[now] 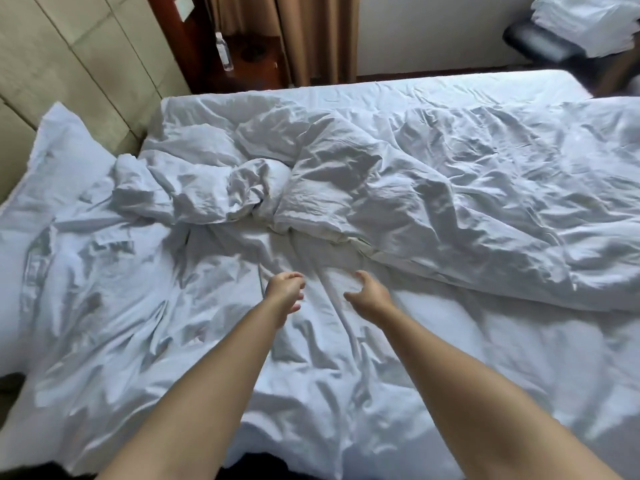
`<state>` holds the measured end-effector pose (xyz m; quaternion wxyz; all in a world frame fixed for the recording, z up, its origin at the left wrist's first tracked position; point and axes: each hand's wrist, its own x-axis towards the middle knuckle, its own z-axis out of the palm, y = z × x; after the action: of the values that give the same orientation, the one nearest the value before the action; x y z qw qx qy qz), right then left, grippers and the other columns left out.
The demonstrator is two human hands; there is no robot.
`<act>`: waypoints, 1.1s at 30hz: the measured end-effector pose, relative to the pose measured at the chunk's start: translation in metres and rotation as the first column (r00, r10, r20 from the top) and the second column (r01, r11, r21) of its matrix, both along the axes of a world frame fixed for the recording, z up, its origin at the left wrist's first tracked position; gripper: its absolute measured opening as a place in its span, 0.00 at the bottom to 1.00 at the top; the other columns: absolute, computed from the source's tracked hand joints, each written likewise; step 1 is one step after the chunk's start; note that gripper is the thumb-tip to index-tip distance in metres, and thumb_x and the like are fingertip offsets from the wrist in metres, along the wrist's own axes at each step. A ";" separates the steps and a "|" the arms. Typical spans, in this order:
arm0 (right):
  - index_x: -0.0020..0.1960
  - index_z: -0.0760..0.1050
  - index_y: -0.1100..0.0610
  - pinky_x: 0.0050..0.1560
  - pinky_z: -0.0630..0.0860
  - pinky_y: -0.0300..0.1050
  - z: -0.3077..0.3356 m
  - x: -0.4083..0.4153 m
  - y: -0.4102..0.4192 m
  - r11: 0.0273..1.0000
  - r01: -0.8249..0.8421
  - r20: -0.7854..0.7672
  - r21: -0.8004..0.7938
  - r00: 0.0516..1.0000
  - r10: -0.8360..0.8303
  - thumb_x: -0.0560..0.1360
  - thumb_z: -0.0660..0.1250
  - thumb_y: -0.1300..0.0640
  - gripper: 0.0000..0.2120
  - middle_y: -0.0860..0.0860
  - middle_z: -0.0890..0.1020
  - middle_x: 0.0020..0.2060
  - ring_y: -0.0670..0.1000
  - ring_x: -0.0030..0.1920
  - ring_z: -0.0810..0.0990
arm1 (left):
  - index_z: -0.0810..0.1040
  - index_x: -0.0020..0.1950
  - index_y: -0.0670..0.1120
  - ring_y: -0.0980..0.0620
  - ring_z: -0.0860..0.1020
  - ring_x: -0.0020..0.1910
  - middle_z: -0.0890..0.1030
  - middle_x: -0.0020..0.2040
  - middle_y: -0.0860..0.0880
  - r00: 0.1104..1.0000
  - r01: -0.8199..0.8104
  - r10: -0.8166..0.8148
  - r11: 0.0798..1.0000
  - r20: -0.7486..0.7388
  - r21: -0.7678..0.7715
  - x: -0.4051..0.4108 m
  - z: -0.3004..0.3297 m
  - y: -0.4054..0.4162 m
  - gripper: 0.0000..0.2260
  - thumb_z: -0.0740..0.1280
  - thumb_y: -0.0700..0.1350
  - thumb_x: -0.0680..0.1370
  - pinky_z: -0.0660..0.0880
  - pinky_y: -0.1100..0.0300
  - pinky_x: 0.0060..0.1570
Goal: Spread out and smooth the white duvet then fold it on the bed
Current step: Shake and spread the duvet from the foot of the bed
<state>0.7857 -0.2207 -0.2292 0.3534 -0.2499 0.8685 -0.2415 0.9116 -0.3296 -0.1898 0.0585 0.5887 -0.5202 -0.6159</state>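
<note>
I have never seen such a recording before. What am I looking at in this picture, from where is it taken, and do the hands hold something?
There is no machine here. A camera worn on a person's head looks forward and down, so both bare arms reach into the picture. The left hand and right hand hover over a rumpled white duvet on the bed. Both have loosely curled fingers and seem to hold nothing. A pillow lies at the far left by the headboard. A plastic bottle stands on the nightstand behind.
</note>
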 end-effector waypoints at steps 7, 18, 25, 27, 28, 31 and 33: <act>0.75 0.59 0.52 0.58 0.69 0.44 0.021 -0.024 0.139 0.997 0.083 -0.034 0.000 0.996 -0.083 0.76 0.63 0.54 0.29 0.53 0.69 0.70 0.55 0.66 0.72 | 0.75 0.52 0.46 0.50 0.73 0.38 0.76 0.43 0.47 0.980 0.201 -0.201 0.979 -0.001 -0.035 -0.040 0.001 0.122 0.07 0.62 0.38 0.78 0.71 0.58 0.40; 0.76 0.57 0.52 0.65 0.66 0.46 0.029 -0.106 0.379 0.988 0.132 -0.170 0.074 0.978 -0.118 0.77 0.62 0.55 0.29 0.51 0.63 0.74 0.55 0.71 0.65 | 0.75 0.49 0.47 0.49 0.69 0.37 0.73 0.43 0.45 0.879 0.475 -0.476 0.873 0.018 -0.108 -0.143 0.004 0.328 0.06 0.62 0.38 0.77 0.63 0.61 0.32; 0.75 0.58 0.54 0.67 0.65 0.46 0.017 -0.229 0.527 0.992 0.101 -0.143 0.069 0.986 -0.091 0.78 0.62 0.55 0.28 0.53 0.63 0.73 0.54 0.71 0.64 | 0.74 0.47 0.46 0.51 0.69 0.35 0.72 0.42 0.45 0.886 0.464 -0.463 0.882 0.027 -0.078 -0.276 -0.010 0.476 0.07 0.60 0.36 0.77 0.63 0.62 0.32; 0.76 0.57 0.53 0.67 0.66 0.48 0.018 -0.264 0.571 0.987 0.113 -0.128 0.115 0.987 -0.098 0.78 0.60 0.55 0.28 0.53 0.62 0.74 0.55 0.71 0.65 | 0.73 0.41 0.48 0.51 0.69 0.35 0.71 0.43 0.44 0.870 0.494 -0.493 0.869 0.020 -0.028 -0.313 -0.009 0.519 0.09 0.60 0.35 0.77 0.63 0.62 0.33; 0.76 0.56 0.53 0.66 0.67 0.49 0.018 -0.282 0.590 0.982 0.123 -0.127 0.141 0.986 -0.105 0.78 0.60 0.55 0.28 0.52 0.62 0.74 0.56 0.70 0.66 | 0.73 0.43 0.48 0.51 0.70 0.35 0.72 0.44 0.44 0.859 0.511 -0.511 0.859 0.014 0.001 -0.331 -0.007 0.539 0.09 0.60 0.36 0.77 0.65 0.62 0.35; 0.76 0.57 0.52 0.66 0.68 0.51 0.015 -0.335 0.638 0.968 0.171 -0.124 0.183 0.981 -0.150 0.78 0.59 0.55 0.27 0.54 0.64 0.73 0.56 0.70 0.67 | 0.75 0.57 0.46 0.52 0.74 0.38 0.75 0.48 0.45 0.836 0.548 -0.548 0.836 -0.014 0.029 -0.389 -0.008 0.585 0.10 0.61 0.37 0.78 0.68 0.61 0.37; 0.75 0.58 0.52 0.66 0.68 0.49 0.007 -0.372 0.660 0.965 0.185 -0.111 0.184 0.980 -0.167 0.78 0.59 0.56 0.27 0.54 0.64 0.73 0.56 0.70 0.66 | 0.75 0.61 0.46 0.50 0.75 0.42 0.76 0.49 0.45 0.829 0.559 -0.559 0.828 -0.012 0.037 -0.431 -0.014 0.606 0.13 0.62 0.38 0.77 0.70 0.60 0.40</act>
<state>0.4140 0.4391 -0.2220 0.3116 -0.1473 0.9224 -0.1743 0.4806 0.2762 -0.2042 -0.1356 0.4117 -0.6577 -0.6160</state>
